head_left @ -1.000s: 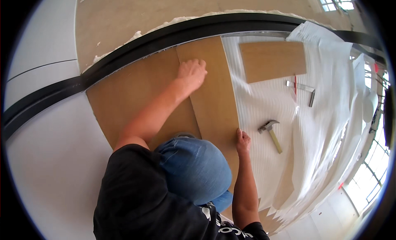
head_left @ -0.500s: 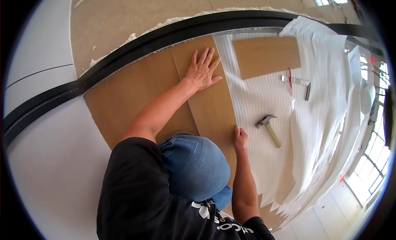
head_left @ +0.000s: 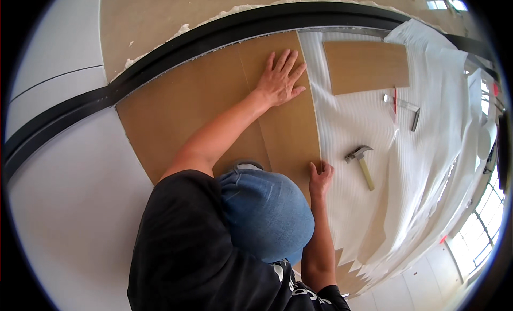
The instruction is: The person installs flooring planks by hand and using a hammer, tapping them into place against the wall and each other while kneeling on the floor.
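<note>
My left hand (head_left: pixel 280 78) lies flat with spread fingers on the far part of a brown wood-look floor plank (head_left: pixel 288 130). The plank rests against the laid brown flooring (head_left: pixel 187 105), with a thin seam between them. At the plank's right edge is my right hand (head_left: pixel 321 178), its thumb and forefinger apart and its other fingers curled. To its right a claw hammer (head_left: pixel 364 165) with a pale handle lies on white foam underlay (head_left: pixel 347 118). Beyond it are a small metal square (head_left: pixel 410 107), a red pencil-like stick (head_left: pixel 395 103) and a short loose plank piece (head_left: pixel 367 67).
A black frame track (head_left: pixel 251 18) curves along the far side. At the left is a pale smooth floor (head_left: pixel 80 199). My jeans-covered knee (head_left: pixel 267 215) bears over the laid boards. Loose, wrinkled foam sheet (head_left: pixel 427 166) spreads at the right, towards windows (head_left: pixel 481 220).
The plank has come down nearly level with the neighbouring boards, and the step at the seam has shrunk. My right hand's thumb and forefinger have spread apart. The view has shifted slightly.
</note>
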`<state>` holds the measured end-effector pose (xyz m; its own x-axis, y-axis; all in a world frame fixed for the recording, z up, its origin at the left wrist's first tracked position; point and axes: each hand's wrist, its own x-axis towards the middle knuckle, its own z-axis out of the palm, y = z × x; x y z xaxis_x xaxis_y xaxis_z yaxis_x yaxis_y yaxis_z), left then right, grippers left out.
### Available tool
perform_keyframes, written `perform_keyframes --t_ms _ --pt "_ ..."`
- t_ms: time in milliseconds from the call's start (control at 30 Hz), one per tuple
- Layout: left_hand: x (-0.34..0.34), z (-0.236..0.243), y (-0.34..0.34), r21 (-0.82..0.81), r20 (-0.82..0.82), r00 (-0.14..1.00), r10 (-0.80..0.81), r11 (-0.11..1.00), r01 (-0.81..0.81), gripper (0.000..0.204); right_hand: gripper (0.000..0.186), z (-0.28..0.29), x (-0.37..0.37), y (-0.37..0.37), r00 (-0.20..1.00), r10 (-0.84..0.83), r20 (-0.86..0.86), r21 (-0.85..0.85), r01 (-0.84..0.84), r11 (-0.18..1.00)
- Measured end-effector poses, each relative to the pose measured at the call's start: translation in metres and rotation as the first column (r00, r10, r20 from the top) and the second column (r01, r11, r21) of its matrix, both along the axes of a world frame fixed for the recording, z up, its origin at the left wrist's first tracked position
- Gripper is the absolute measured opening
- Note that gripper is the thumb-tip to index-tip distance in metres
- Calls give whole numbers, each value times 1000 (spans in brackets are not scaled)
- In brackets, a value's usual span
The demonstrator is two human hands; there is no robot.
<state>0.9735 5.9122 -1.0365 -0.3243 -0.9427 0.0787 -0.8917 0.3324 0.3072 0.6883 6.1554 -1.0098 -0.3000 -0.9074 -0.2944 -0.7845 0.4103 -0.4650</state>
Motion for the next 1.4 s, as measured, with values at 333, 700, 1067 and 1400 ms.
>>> perform_keyframes --t_ms 333,700,1067,1400 --pt "-51 17 -9 91 40 799 -600 799 595 57 52 4 -6 -4 998 -30 47 130 24 991" --pt "-97 37 12 316 171 516 -839 543 778 60 52 7 0 4 997 -78 24 108 75 991" --pt "-116 50 -2 382 69 499 -864 485 787 70 24 35 20 177 977 -199 71 251 176 952" --pt "-141 36 14 378 67 497 -865 483 790 71 40 20 -1 275 983 -156 -93 462 182 868"
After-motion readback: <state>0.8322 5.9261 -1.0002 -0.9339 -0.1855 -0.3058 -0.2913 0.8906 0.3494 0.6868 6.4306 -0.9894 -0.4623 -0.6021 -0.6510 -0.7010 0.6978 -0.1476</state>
